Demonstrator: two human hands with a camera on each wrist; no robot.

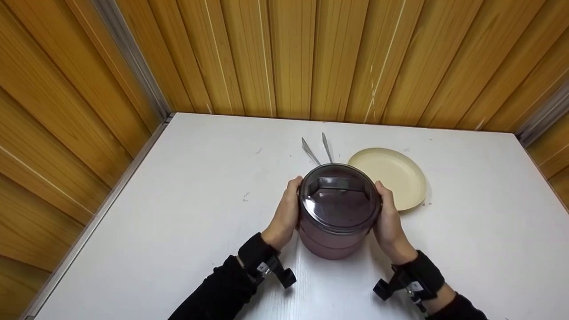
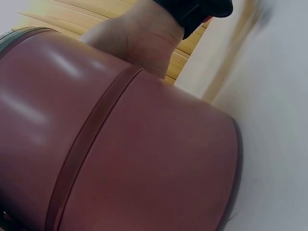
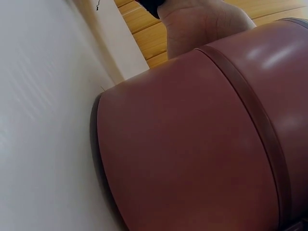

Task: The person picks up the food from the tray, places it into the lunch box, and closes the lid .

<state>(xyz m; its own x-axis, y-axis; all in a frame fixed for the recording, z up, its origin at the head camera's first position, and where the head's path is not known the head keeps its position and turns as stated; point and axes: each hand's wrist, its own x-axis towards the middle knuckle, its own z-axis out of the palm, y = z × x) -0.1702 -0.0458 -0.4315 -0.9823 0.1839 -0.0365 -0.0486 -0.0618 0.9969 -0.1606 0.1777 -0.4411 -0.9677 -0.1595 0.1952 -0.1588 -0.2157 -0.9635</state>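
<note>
A round mauve two-tier lunch box [image 1: 332, 243] with a dark glossy lid [image 1: 340, 209] and an arched carry handle stands upright at the middle of the white table. My left hand [image 1: 284, 215] holds its left side near the lid, and my right hand [image 1: 390, 224] holds the opposite side at the same height. Both wrist views show the lunch box [image 2: 159, 154] up close, its base right at the tabletop with a dark shadow line along it. In the right wrist view, the palm of the right hand [image 3: 204, 24] lies along the wall. The fingertips are mostly hidden behind the box.
Behind the box, to the right, a cream oval plate [image 1: 406, 182] lies partly covered by it. Two slim metal utensils [image 1: 310, 150] stick out behind the lid, their near ends hidden. Wood-patterned panels [image 1: 289, 58] border the white table [image 1: 200, 178] at the back and sides.
</note>
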